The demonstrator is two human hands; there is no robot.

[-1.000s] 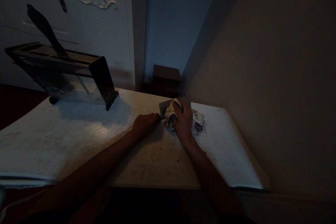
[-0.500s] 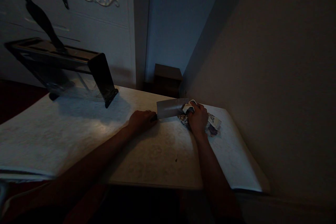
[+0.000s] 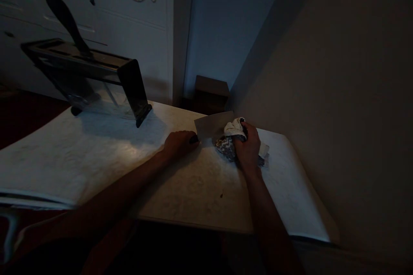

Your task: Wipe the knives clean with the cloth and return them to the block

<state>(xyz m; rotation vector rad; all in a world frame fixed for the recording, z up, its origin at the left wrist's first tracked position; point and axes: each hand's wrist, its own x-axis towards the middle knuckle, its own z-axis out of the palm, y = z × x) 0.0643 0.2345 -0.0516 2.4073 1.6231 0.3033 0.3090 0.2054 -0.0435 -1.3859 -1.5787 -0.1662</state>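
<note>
My left hand is closed around the dark handle of a broad-bladed cleaver, its blade pointing right above the table. In my right hand is a bunched patterned cloth, gripped beside the far end of the blade. Part of the cloth hangs to the left of my fingers and another part shows to the right of the hand, near the tabletop. The cloth hides the blade's right edge, so whether they touch is hard to tell in the dim light.
Both hands are over a pale, light-patterned table. A knife block with clear sides and a black-handled knife in it stands at the back left. Behind are a white door, a small brown box-like stand and a wall on the right.
The cleaver's blade has tilted, its right end now higher. My right hand has shifted slightly with the cloth, which is bunched differently and shows more. The view has turned a little left.
</note>
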